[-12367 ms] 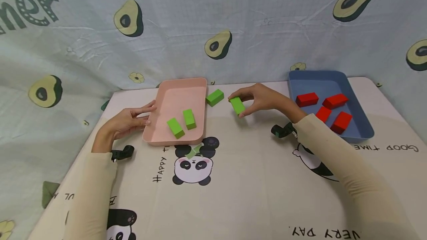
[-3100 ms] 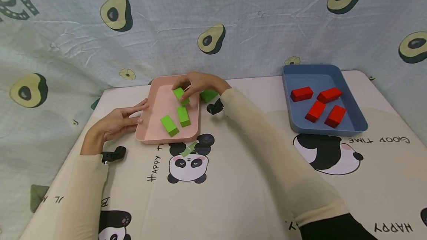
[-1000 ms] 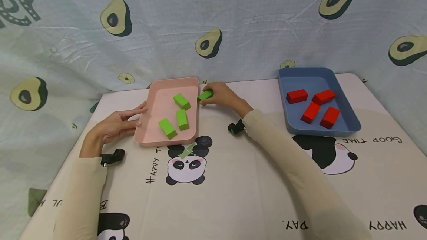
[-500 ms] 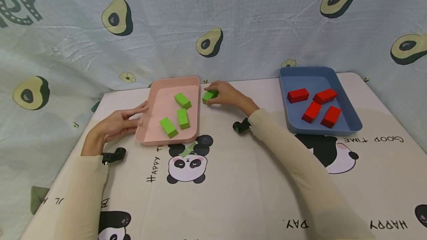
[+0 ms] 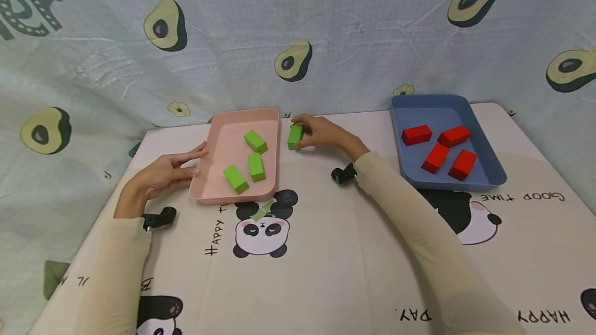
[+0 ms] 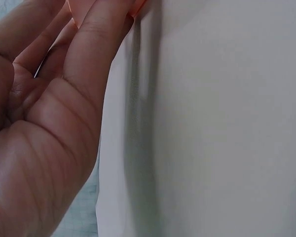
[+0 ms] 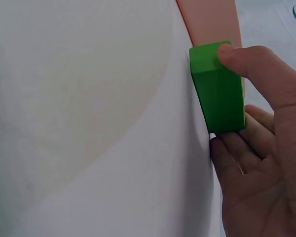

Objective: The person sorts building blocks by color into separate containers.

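My right hand (image 5: 321, 132) pinches a green block (image 5: 294, 137) between thumb and fingertips, close over the table just right of the pink tray (image 5: 223, 133). In the right wrist view the thumb presses the near end of the green block (image 7: 219, 94), with the fingers at its far end. My left hand (image 5: 163, 174) touches the left rim of the pink tray with extended fingers and thumb. Inside that tray lie a green block (image 5: 255, 141) towards the back, a second green block (image 5: 256, 167) and a third green block (image 5: 235, 179) nearer the front.
A blue tray (image 5: 430, 107) stands at the back right with several red blocks (image 5: 416, 135) in it. The table (image 5: 326, 252) bears a printed cloth with pandas and lettering. Behind it hangs a curtain (image 5: 233, 25) with avocado prints.
Since 12.4 seconds ago, a third green block has come into the pink tray. Over the last second my right hand has drawn its block slightly right and turned it; my left hand keeps its place.
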A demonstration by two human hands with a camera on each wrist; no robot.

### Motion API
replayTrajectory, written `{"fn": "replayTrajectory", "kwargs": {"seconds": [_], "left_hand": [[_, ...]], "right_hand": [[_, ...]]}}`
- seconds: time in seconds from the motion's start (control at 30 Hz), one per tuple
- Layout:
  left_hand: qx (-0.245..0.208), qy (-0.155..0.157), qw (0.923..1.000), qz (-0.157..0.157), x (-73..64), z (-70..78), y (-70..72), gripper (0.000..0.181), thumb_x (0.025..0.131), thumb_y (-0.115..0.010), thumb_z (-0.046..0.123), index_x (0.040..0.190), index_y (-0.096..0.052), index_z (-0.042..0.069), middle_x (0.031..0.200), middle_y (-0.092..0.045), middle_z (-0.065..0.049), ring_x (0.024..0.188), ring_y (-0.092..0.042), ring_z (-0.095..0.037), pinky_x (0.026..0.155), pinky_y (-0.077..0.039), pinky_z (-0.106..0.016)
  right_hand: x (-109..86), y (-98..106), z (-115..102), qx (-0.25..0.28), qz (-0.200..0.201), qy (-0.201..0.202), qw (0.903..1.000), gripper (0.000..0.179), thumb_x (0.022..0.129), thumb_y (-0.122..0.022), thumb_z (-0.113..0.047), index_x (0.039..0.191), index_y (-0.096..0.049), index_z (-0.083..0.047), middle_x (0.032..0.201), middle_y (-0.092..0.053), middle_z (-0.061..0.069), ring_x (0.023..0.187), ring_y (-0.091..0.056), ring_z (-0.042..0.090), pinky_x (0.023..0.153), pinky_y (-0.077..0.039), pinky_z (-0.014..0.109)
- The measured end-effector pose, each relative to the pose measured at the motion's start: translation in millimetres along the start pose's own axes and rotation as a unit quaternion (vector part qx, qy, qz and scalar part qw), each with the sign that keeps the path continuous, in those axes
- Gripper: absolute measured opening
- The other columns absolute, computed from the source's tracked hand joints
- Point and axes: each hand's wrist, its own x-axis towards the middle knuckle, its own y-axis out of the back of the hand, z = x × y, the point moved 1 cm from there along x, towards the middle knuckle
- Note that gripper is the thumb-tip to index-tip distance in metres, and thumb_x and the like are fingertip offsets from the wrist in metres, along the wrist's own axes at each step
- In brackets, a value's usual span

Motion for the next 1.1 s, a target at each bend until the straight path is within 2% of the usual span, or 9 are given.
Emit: {"fn": "replayTrajectory", "kwargs": {"seconds": [0.27, 0.53, 0.7, 0.93, 1.1], "left_hand": [[0.0, -0.004, 1.0, -0.005, 0.2, -1.4, 0.7, 0.06, 0.101, -0.058, -0.002, 0.155, -0.037, 0.012, 0.171, -0.002, 0.006, 0.122, -0.053, 0.01, 0.095, -0.055, -0.026], [0.006, 0.001, 1.0, 0.0, 1.3, -1.6, 2.0, 0.062, 0.1, -0.06, -0.002, 0.156, -0.036, 0.012, 0.171, -0.003, 0.006, 0.122, -0.053, 0.009, 0.095, -0.056, -0.026], [0.003, -0.004, 1.0, -0.008, 0.5, -2.9, 2.9, 0.06, 0.101, -0.059, -0.002, 0.155, -0.037, 0.012, 0.171, -0.002, 0.006, 0.123, -0.052, 0.008, 0.095, -0.055, -0.026], [0.0, -0.012, 0.9999, -0.012, 0.7, -3.6, 3.6, 0.059, 0.101, -0.058, -0.003, 0.154, -0.039, 0.013, 0.171, -0.002, 0.006, 0.124, -0.052, 0.007, 0.095, -0.055, -0.027], [-0.002, -0.012, 0.9998, -0.014, 0.2, -2.8, 3.1, 0.059, 0.101, -0.057, -0.004, 0.154, -0.038, 0.012, 0.171, -0.001, 0.006, 0.124, -0.053, 0.007, 0.095, -0.055, -0.027]], "right_hand": [[4.0, -5.3, 1.4, -0.033, 0.006, 0.006, 0.9994, 0.074, 0.086, -0.08, -0.033, 0.148, -0.049, -0.005, 0.143, -0.052, 0.014, 0.119, -0.051, 0.026, 0.107, -0.043, 0.039], [1.4, -5.2, -0.3, -0.036, 0.023, -0.012, 0.999, 0.074, 0.084, -0.084, -0.036, 0.145, -0.054, -0.009, 0.136, -0.06, 0.009, 0.12, -0.055, 0.023, 0.105, -0.046, 0.037], [-0.7, -3.6, 0.5, -0.043, 0.03, 0.001, 0.9986, 0.073, 0.08, -0.086, -0.037, 0.142, -0.058, -0.01, 0.13, -0.064, 0.008, 0.113, -0.057, 0.022, 0.101, -0.048, 0.037], [-2.9, -1.4, -2.3, -0.027, 0.036, 0.018, 0.9988, 0.075, 0.073, -0.092, -0.035, 0.137, -0.062, -0.009, 0.134, -0.065, 0.006, 0.122, -0.062, 0.022, 0.106, -0.048, 0.036], [-5.4, -1.4, -4.7, -0.023, 0.033, 0.021, 0.999, 0.072, 0.073, -0.092, -0.035, 0.135, -0.064, -0.01, 0.134, -0.066, 0.006, 0.119, -0.064, 0.021, 0.106, -0.049, 0.035]]}}
